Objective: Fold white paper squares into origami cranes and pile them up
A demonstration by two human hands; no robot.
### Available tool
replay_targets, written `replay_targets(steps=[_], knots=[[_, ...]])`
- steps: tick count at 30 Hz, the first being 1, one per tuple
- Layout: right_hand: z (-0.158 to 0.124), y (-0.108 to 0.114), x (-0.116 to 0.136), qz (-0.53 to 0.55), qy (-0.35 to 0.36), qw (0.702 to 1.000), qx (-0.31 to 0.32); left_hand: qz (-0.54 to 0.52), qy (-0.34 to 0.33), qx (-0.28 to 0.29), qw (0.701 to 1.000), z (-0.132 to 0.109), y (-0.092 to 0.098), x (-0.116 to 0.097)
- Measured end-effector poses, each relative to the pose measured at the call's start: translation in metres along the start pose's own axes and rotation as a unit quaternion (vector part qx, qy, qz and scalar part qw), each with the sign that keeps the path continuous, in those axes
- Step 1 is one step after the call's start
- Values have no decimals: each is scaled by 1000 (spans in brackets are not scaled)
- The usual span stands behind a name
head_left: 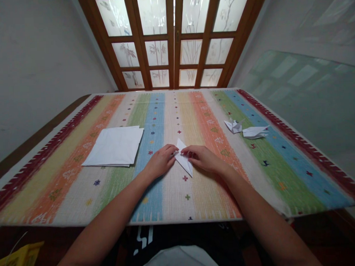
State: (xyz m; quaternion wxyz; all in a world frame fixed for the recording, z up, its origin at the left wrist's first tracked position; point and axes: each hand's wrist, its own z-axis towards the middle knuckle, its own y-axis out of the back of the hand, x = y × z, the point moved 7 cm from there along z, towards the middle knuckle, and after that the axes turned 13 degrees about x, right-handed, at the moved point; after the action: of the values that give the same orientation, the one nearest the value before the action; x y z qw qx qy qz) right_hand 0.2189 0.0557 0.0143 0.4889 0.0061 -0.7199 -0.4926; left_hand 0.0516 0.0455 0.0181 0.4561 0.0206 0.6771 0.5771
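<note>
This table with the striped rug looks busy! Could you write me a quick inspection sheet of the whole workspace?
Surface: a striped woven rug covers the table.
Job's things: a pointed folded white paper lies between the hands; a stack of white paper sheets lies to its left; a folded paper figure and a second folded paper figure lie to its right.
Clutter: a yellow item sits below the table edge, lower left.
Hands: the left hand and right hand both touch the pointed folded white paper.
Cables: nothing seen.
Surroundings: wood-framed frosted glass doors stand beyond the table, beside a plain wall.
</note>
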Motion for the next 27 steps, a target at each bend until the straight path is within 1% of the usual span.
replay_targets(steps=[5,11,13,16,20,23,25,27], knots=[[-1,0,9,-43,16,999,17,-20,-15,26,999,-1,-5,1],[-2,1,19,-139,13,990,-4,-76,-41,47,995,-6,-11,-8],[-2,-1,20,-170,3,985,-11,-52,-47,32,997,-5,-10,-9],[1,-4,23,-208,-10,978,-19,17,-40,-5,999,-3,-4,-6],[4,-7,28,-240,-25,970,-31,62,-26,24,997,1,-6,0],[5,-6,27,-245,-30,969,-34,108,-13,35,993,3,-8,1],[3,-5,25,-230,-23,973,-30,136,-3,42,990,3,-8,0],[1,-3,21,-191,-4,981,-21,153,6,53,987,3,-8,-1]])
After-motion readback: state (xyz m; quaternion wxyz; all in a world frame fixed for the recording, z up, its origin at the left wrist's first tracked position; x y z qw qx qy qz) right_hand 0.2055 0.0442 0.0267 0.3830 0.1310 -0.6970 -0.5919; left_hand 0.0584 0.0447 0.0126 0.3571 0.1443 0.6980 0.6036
